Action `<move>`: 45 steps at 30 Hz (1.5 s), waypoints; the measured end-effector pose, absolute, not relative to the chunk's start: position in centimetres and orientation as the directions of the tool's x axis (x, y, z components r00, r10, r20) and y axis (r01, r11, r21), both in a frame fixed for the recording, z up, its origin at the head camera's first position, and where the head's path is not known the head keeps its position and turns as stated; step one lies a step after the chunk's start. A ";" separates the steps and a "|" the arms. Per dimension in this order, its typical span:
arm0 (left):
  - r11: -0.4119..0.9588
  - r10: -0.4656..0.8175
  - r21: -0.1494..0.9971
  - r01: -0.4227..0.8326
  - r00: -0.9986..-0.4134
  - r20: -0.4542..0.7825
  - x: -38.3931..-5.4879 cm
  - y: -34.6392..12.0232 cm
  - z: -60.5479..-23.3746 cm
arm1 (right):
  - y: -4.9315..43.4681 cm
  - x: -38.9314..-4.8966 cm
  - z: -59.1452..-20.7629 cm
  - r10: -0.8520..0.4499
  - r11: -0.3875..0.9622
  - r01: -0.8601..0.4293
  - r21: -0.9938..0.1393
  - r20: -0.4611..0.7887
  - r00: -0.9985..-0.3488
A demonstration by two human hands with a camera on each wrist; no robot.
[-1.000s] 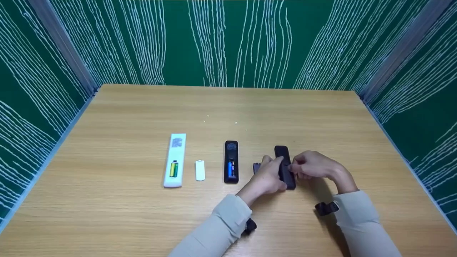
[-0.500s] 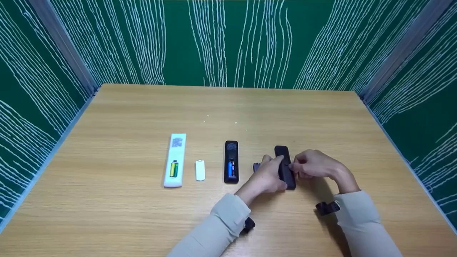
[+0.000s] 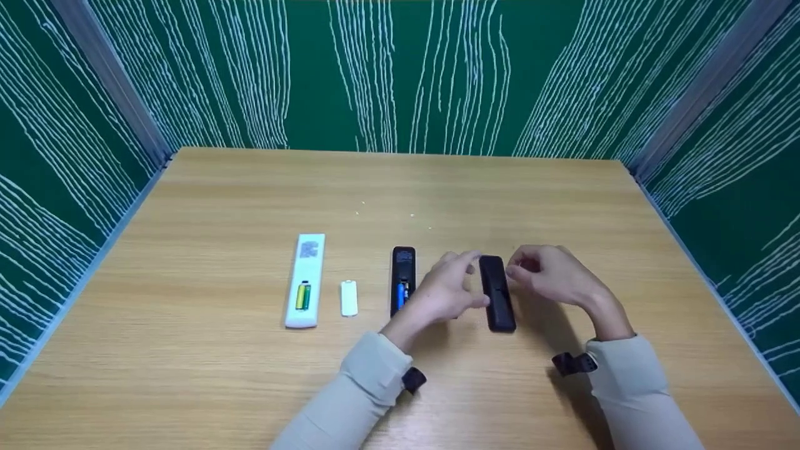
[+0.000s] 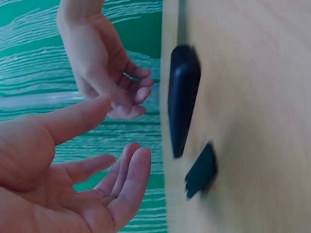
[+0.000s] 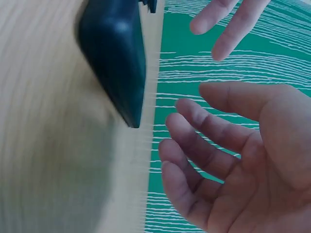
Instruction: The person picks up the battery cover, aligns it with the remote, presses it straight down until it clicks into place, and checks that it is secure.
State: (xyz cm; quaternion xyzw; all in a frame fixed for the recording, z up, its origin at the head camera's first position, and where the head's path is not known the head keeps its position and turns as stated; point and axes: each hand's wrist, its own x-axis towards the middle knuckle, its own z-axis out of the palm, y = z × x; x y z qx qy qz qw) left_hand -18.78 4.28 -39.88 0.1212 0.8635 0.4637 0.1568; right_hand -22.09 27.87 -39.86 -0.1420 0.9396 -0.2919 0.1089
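A black remote control (image 3: 499, 306) lies on the table between the two hands. My left hand (image 3: 442, 292) is at its left with thumb and fingers spread, holding nothing. At the remote's upper right, my right hand (image 3: 556, 275) hovers with its fingers loosely bent; the right wrist view shows no object in the fingers. A small dark notched cover (image 4: 201, 171) lies beside the remote in the left wrist view; the left hand hides it in the head view. A second black remote control (image 3: 403, 269), partly behind the left hand, has its battery bay uncovered and a blue battery (image 3: 400, 296) inside.
Farther left on the wooden table (image 3: 187, 375) lies a white remote control (image 3: 306, 262) with yellow and green batteries (image 3: 303, 297) in its bay. Its white battery cover (image 3: 349, 298) rests beside it. Green walls (image 3: 412, 75) with white lines surround the table.
My left hand has let go of the right-hand black remote and moved left. My right hand has come off its edge and risen slightly. The remote lies where it was.
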 end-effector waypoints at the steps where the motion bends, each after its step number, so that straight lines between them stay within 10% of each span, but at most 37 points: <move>1: 0.537 0.358 0.840 0.078 -0.923 -0.143 -18.8 3.7 -39.7 | 27.7 -22.0 -39.7 -0.327 0.786 -0.210 -0.581 -0.103 -0.939; 45: 0.566 0.296 0.824 0.027 -0.940 -0.172 -19.0 -6.9 -42.1 | 19.4 -22.9 -39.3 -0.407 0.728 -0.382 -0.569 0.089 -0.909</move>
